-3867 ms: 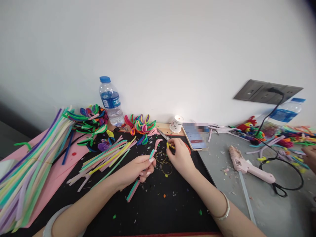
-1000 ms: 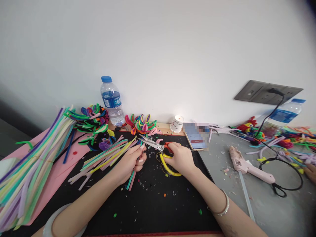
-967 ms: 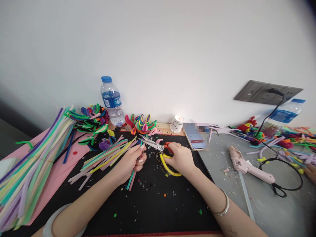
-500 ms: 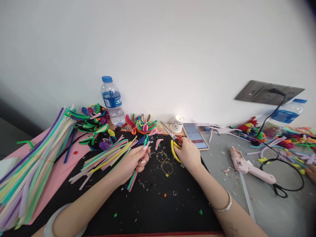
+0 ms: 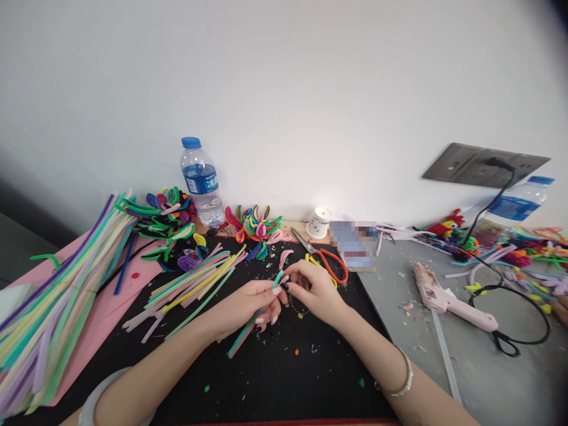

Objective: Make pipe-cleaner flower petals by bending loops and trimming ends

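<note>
Near the middle of the black mat point(image 5: 310, 378), my left hand point(image 5: 257, 305) pinches pink and teal pipe cleaners point(image 5: 245, 338), whose long ends slant down to the left. My right hand point(image 5: 313, 290) meets it from the right, its thumb and fingertips closed at the upper end of the same strips. Scissors point(image 5: 337, 266) with red and yellow handles lie just beyond my right hand. A small pink looped piece point(image 5: 285, 258) is right above the fingertips. Cut pipe cleaners point(image 5: 190, 287) lie left of my left hand.
A water bottle point(image 5: 202, 183), colourful looped pieces point(image 5: 255, 225) and a paper cup point(image 5: 318, 223) stand along the wall. A long pipe cleaner bundle point(image 5: 66, 302) lies left. A glue gun point(image 5: 457, 305) with its cable lies right, and part of another person's hand point(image 5: 561, 310) shows at the edge.
My right hand has left the scissors and moved left to the strips. My left hand has shifted slightly right with the pipe cleaners. The scissors now lie released on the mat.
</note>
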### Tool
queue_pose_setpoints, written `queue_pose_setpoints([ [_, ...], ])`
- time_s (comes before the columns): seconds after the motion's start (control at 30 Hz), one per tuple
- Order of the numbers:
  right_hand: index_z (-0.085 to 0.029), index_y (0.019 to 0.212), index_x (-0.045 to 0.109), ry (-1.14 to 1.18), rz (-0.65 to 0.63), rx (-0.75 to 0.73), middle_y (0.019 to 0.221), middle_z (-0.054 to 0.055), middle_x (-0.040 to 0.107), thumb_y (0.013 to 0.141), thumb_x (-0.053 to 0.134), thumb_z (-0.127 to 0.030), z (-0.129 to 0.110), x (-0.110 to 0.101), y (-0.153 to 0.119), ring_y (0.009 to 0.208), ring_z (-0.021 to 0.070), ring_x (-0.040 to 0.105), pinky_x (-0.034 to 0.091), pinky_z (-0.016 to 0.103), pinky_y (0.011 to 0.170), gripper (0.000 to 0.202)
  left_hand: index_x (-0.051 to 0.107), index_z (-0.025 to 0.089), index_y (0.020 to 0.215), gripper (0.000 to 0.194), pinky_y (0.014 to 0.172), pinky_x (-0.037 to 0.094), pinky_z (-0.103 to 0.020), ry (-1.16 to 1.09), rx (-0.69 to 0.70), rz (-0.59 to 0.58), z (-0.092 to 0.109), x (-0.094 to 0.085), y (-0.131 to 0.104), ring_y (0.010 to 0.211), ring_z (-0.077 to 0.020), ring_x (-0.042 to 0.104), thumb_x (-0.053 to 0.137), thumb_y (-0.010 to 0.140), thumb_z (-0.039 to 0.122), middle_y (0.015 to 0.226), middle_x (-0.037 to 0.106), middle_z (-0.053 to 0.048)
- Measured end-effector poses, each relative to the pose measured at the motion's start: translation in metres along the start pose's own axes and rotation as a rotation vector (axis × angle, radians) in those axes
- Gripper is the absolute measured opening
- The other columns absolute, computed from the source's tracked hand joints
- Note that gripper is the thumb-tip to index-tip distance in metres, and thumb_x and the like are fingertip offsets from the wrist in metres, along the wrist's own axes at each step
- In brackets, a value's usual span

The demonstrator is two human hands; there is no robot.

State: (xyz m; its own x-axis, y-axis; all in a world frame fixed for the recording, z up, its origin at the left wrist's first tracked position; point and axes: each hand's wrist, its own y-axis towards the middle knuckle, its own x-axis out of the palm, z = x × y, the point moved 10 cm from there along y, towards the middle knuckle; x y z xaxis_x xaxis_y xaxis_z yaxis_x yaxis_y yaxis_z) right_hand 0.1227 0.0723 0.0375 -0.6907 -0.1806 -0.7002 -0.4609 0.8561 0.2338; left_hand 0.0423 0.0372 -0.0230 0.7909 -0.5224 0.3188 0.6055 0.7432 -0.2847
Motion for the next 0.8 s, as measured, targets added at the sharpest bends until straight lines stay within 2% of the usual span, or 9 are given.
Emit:
queue_pose_setpoints([
  [0.1, -0.018, 0.07, 0.057, 0.128, 0.024, 0.04, 0.062, -0.003, 0.051, 0.083, 0.049, -0.022, 0.0, 0.01, -0.004, 0.056, 0.01, 0.045, 0.036, 0.021, 0.055, 0.015, 0.055, 0.013, 0.083, 0.032, 0.045, 0.04, -0.021, 0.076, -0.063, -0.03, -0.008, 0.004, 0.0, 0.043, -0.008, 0.046, 0.046, 0.084, 0.044, 0.063, 0.062, -0.005],
  [0.17, -0.017, 0.065, 0.054, 0.204, 0.104, 0.102, 0.058, -0.003, 0.048, 0.083, 0.049, -0.022, 0.011, 0.004, -0.005, 0.054, 0.0094, 0.043, 0.034, 0.02, 0.053, 0.019, 0.056, 0.013, 0.087, 0.035, 0.047, 0.043, -0.022, 0.084, -0.092, -0.001, -0.009, 0.001, 0.0, 0.048, -0.011, 0.054, 0.047, 0.083, 0.047, 0.068, 0.065, -0.007],
  [0.3, -0.017, 0.063, 0.05, 0.425, 0.333, 0.249, 0.053, -0.004, 0.044, 0.082, 0.052, -0.031, 0.044, -0.019, -0.007, 0.047, 0.0076, 0.038, 0.03, 0.02, 0.045, 0.024, 0.059, 0.013, 0.092, 0.037, 0.06, 0.048, -0.025, 0.081, 0.007, 0.226, 0.009, -0.027, -0.001, 0.067, -0.0164, 0.064, 0.05, 0.081, 0.047, 0.082, 0.069, -0.01],
  [0.37, -0.017, 0.063, 0.048, 0.585, 0.408, 0.31, 0.051, -0.005, 0.043, 0.082, 0.053, -0.036, 0.059, -0.023, -0.009, 0.044, 0.0063, 0.034, 0.026, 0.019, 0.042, 0.027, 0.059, 0.014, 0.097, 0.037, 0.069, 0.05, -0.029, 0.057, 0.063, 0.333, 0.018, -0.041, -0.004, 0.079, -0.02, 0.066, 0.052, 0.081, 0.046, 0.091, 0.069, -0.012],
  [0.47, -0.017, 0.065, 0.049, 0.826, 0.436, 0.364, 0.051, -0.006, 0.041, 0.08, 0.055, -0.04, 0.072, -0.017, -0.008, 0.041, 0.0048, 0.031, 0.022, 0.017, 0.038, 0.028, 0.058, 0.015, 0.104, 0.036, 0.083, 0.047, -0.035, 0.04, 0.157, 0.425, 0.029, -0.055, -0.007, 0.097, -0.0238, 0.062, 0.054, 0.081, 0.042, 0.105, 0.066, -0.013],
  [0.57, -0.017, 0.066, 0.05, 0.931, 0.422, 0.369, 0.052, -0.006, 0.042, 0.078, 0.058, -0.04, 0.074, -0.012, -0.007, 0.04, 0.0042, 0.032, 0.023, 0.017, 0.037, 0.027, 0.061, 0.019, 0.103, 0.032, 0.092, 0.04, -0.034, 0.189, 0.287, 0.535, 0.045, -0.064, -0.015, 0.109, -0.0237, 0.055, 0.055, 0.08, 0.039, 0.113, 0.063, -0.009],
  [0.7, -0.016, 0.065, 0.052, 0.886, 0.399, 0.365, 0.051, -0.006, 0.043, 0.076, 0.06, -0.039, 0.07, -0.012, -0.006, 0.04, 0.0042, 0.033, 0.025, 0.016, 0.037, 0.027, 0.064, 0.02, 0.096, 0.026, 0.088, 0.04, -0.029, 0.36, 0.406, 0.666, 0.064, -0.069, -0.029, 0.107, -0.0217, 0.053, 0.055, 0.079, 0.038, 0.111, 0.062, -0.005],
  [0.77, -0.015, 0.065, 0.054, 0.844, 0.379, 0.359, 0.051, -0.006, 0.044, 0.076, 0.06, -0.038, 0.068, -0.012, -0.006, 0.04, 0.0042, 0.034, 0.025, 0.016, 0.037, 0.026, 0.064, 0.019, 0.09, 0.024, 0.076, 0.043, -0.024, 0.395, 0.418, 0.687, 0.068, -0.069, -0.032, 0.092, -0.0185, 0.057, 0.056, 0.078, 0.038, 0.1, 0.064, -0.004],
  [0.8, -0.015, 0.066, 0.055, 0.823, 0.365, 0.354, 0.051, -0.005, 0.045, 0.077, 0.06, -0.038, 0.066, -0.012, -0.006, 0.04, 0.0043, 0.034, 0.025, 0.016, 0.037, 0.025, 0.064, 0.019, 0.088, 0.024, 0.067, 0.043, -0.022, 0.398, 0.392, 0.656, 0.066, -0.066, -0.029, 0.079, -0.0154, 0.058, 0.055, 0.079, 0.039, 0.092, 0.065, -0.003],
])
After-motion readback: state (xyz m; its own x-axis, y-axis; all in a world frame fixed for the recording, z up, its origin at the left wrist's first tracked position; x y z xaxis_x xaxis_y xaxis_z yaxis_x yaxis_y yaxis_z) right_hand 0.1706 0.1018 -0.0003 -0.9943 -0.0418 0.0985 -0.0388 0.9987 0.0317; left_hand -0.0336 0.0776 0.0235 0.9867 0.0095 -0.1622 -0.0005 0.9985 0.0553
